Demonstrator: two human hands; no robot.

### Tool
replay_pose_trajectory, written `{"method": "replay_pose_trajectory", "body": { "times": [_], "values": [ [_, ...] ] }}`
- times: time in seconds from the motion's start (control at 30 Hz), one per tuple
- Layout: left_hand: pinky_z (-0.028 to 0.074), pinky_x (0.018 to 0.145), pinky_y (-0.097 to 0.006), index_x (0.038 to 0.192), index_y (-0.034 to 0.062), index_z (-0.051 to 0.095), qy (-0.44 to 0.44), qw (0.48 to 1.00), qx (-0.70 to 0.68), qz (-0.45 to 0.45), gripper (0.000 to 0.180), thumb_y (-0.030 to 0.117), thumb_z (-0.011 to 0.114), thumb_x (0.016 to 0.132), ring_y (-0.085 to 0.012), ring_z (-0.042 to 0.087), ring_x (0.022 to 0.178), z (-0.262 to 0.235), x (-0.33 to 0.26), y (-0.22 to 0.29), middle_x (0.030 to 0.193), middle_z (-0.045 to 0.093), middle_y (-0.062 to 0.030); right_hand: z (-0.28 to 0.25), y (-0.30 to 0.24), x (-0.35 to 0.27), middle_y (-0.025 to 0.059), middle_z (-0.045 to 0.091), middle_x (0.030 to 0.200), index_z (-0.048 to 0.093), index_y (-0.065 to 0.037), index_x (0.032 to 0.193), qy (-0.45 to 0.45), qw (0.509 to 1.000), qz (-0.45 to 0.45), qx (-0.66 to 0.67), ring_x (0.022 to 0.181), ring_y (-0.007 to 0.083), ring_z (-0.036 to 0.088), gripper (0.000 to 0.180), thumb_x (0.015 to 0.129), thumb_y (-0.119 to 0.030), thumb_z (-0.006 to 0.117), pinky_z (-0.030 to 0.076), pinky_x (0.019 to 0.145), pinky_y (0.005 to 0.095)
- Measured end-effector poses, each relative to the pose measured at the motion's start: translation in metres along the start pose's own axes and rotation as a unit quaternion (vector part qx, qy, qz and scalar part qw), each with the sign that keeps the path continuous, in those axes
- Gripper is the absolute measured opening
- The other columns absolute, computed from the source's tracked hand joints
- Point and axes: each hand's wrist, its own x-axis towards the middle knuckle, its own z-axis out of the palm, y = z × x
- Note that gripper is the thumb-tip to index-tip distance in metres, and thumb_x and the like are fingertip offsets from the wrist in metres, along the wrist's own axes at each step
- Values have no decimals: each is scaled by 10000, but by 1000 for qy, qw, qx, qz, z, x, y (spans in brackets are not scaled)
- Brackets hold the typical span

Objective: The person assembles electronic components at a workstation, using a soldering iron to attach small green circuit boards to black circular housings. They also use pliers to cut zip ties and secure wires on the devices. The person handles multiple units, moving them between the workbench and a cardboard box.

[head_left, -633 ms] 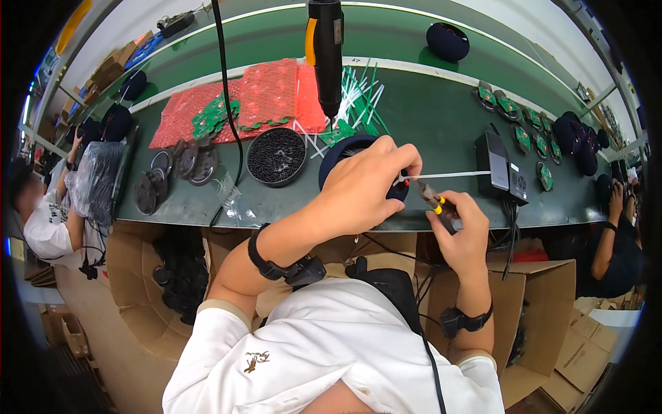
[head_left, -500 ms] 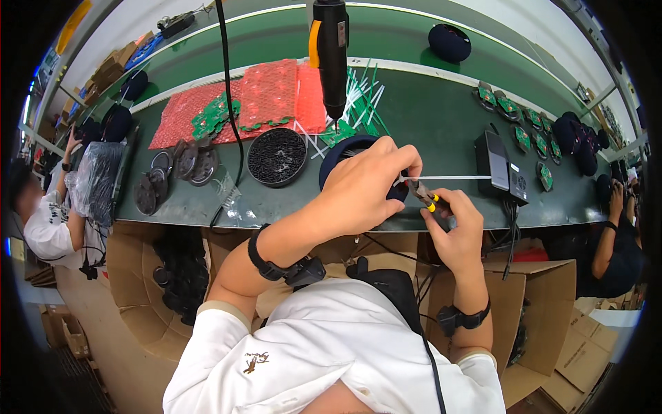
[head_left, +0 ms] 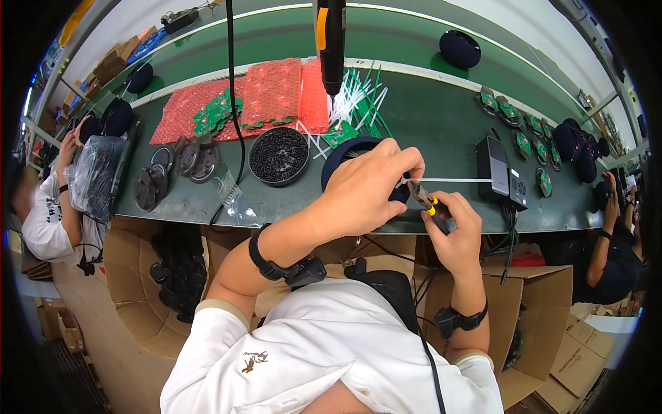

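Gripping a round dark blue speaker housing (head_left: 345, 155) at the near edge of the green workbench (head_left: 427, 124), the left hand (head_left: 369, 186) closes over its top, fingers curled tight around it. Right hand (head_left: 452, 231) wraps shut around small cutters with a yellow-tipped handle (head_left: 426, 202), blades pointing up-left toward the housing. A thin white cable tie (head_left: 452, 181) runs from the left fingertips out to the right, above the cutters, ending over a black rectangular box (head_left: 495, 168). Round black tray of small dark screws (head_left: 278, 156) sits just left of the housing. Loose white cable ties (head_left: 358, 96) lie behind it, under a hanging orange-and-black electric screwdriver (head_left: 329, 41)
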Motion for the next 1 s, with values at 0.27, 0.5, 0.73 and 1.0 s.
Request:
{"method": "replay_pose_trajectory", "body": {
  "times": [0.27, 0.5, 0.73, 1.0],
  "values": [
    [480, 715, -393, 1062, 134, 562, -2, 1000, 8, 4, 436, 29, 836, 741, -243, 599, 831, 1, 0, -1, 947, 508, -56, 3, -2, 3, 91, 641, 846, 693, -21, 1080, 11, 1000, -6, 13, 712, 203, 620, 329, 764, 26, 771, 500, 642, 298],
    [480, 707, -394, 993, 105, 614, 52, 999, -12, -2, 197, 128, 761, 865, -276, 619, 819, 10, 0, -3, 884, 535, -86, 12, 4, 0, 80, 634, 789, 700, -29, 1061, 31, 999, -22, -34, 623, 199, 575, 317, 771, -35, 828, 456, 575, 310],
    [503, 662, -299, 947, 2, 683, 220, 971, -76, -57, 118, 105, 721, 906, -146, 638, 718, -19, 7, -20, 793, 673, -78, 9, 24, 18, 88, 654, 890, 708, -55, 1125, 26, 979, 101, -174, 760, 253, 640, 393, 803, -226, 852, 513, 678, 378],
    [553, 744, -444, 970, 0, 736, 130, 970, 151, -139, 230, 207, 684, 883, -344, 723, 776, -35, 47, -103, 801, 724, -192, 9, -7, 36, 196, 576, 1363, 674, -72, 1244, 60, 990, -114, -62, 1273, 411, 541, 533, 788, -281, 854, 425, 1086, 508]
  ]
}}
